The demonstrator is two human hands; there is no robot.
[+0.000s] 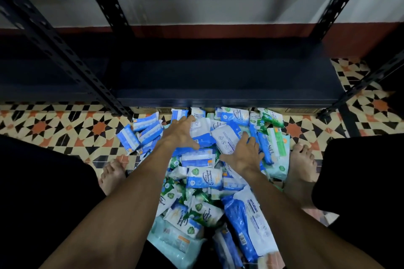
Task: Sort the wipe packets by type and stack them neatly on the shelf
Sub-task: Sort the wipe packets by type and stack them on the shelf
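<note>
One left hand [182, 135], one right hand [244, 155], two feet [112, 176] and one shelf [218, 78] are counted; wipe packets [203, 178] are heaped beyond counting.

A patterned tile floor [65, 129] carries a loose heap of packets [203, 179] beneath both hands. Blue packets [140, 135] lie left of the left hand [181, 133], pale green packs [277, 148] right of the right hand [242, 155]. The dark shelf [218, 81] stands beyond the fingertips.

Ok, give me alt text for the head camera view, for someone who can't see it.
Seen from above, a person's left hand and right hand rest open on a heap of blue, white and green wipe packets on a patterned tile floor. A dark metal shelf stands just beyond the heap.
</note>
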